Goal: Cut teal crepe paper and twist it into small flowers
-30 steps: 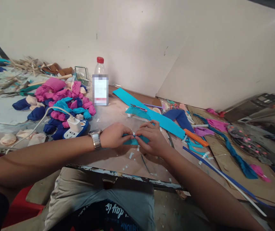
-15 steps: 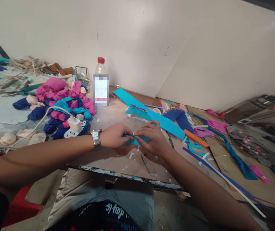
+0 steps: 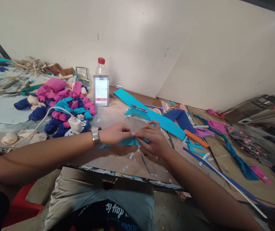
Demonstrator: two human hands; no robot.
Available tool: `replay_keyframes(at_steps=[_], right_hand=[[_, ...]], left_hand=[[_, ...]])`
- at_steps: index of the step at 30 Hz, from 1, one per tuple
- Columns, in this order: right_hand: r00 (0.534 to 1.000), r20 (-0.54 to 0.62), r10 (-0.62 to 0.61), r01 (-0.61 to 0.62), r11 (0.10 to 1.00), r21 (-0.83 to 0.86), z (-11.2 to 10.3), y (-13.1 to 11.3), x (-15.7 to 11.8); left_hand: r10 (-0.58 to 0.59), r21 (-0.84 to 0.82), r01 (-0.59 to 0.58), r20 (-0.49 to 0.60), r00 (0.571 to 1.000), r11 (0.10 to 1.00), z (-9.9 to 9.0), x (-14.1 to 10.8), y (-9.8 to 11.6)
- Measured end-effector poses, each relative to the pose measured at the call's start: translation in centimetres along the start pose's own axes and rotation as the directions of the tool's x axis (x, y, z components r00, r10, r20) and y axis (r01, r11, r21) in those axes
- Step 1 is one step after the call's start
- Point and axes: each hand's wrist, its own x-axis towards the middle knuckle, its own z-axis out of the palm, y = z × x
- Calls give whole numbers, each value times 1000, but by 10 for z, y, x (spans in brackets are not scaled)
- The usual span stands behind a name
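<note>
Over the front of the table, my two hands meet fingertip to fingertip above a bright blue strip point(image 3: 128, 141) that looks like paper or thin cloth. My right hand point(image 3: 154, 138) has its fingers closed on the strip's right part. My left hand point(image 3: 116, 132), with a metal watch at the wrist, is closed in a pinch at the upper edge; whatever sits between its fingertips is too small to make out. Behind the hands lies a longer blue strip point(image 3: 167, 123), with a small pair of snips point(image 3: 141, 109) on it. An orange-handled cutter point(image 3: 196, 138) rests at its right end.
A red-capped bottle point(image 3: 101, 69) stands near the wall. To the left are pink and blue cloth bundles point(image 3: 58, 93) and a corded power strip point(image 3: 76, 128). Cardboard point(image 3: 220, 157) with a braided teal band point(image 3: 236, 157) lies right, beside a white stick point(image 3: 238, 189).
My left fingertips have come slightly up off the blue strip, and more of its surface shows below them. My right hand stays nearly in place.
</note>
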Motion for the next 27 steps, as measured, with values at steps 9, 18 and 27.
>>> replay_keyframes(at_steps=[9,18,27], right_hand=[[1000,-3,12,-12,1000,-23,1,2,-2],[999,31,25,-24,999,-40,-3,-1,-1],[1000,18,0,1,1000,-28,-2,-1,0]], left_hand=[[26,-82,-24,22,999,996,2,2,-8],[-45,-220,63,85,995,973,1,2,-11],[41,-90,-42,-14,999,995,2,3,-9]])
